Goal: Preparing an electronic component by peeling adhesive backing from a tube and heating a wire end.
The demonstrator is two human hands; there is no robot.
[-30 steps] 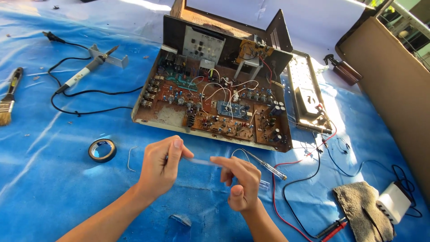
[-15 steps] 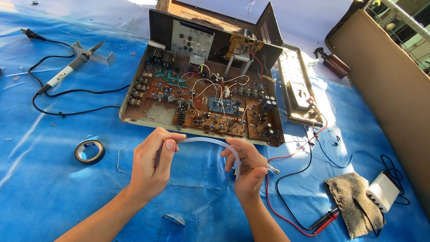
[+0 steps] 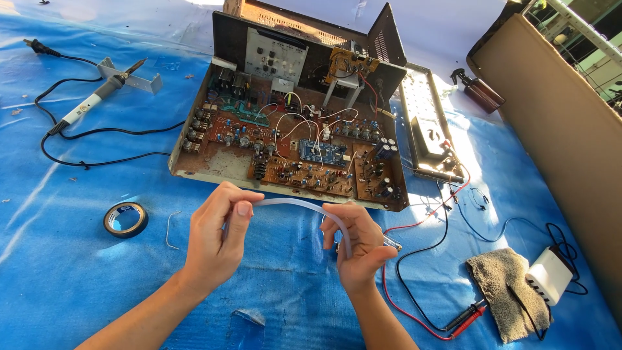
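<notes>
L hand [image 3: 217, 236] pinches one end of a clear flexible tube [image 3: 291, 205], thumb on top, fingers curled under. R hand [image 3: 356, 243] grips the other end, fingers wrapped round it; the tube arcs between the two hands, just above the blue tarp [image 3: 78, 272], and bends down thru the R fist. A thin metal-tipped tool [image 3: 391, 244] pokes out beside the R hand; can't tell if it's held or lying on the tarp.

Just beyond the hands, near the front edge, sits an opened amplifier chassis [image 3: 285, 146] w/ brown circuit boards, white & red wires, a small blue board [image 3: 322, 153] in the middle. Its lid stands upright behind. To the R of it, touching or nearly so, a long perforated metal panel [image 3: 424, 120].

L of the L hand: roll of black electrical tape [image 3: 126, 219] flat on the tarp, w/ a short bent wire [image 3: 170, 228] just beside it. Further back L, a soldering iron [image 3: 97, 100] rests its tip on a metal stand [image 3: 133, 80], black cord looping across the tarp.

R of the R hand: red & black probe leads [image 3: 465, 317] trail over the tarp, near a brown rag [image 3: 499, 285] and a white box-shaped adapter [image 3: 549, 275]. Back R, a dark spray bottle [image 3: 478, 91] next to a tall cardboard sheet [image 3: 551, 129].
</notes>
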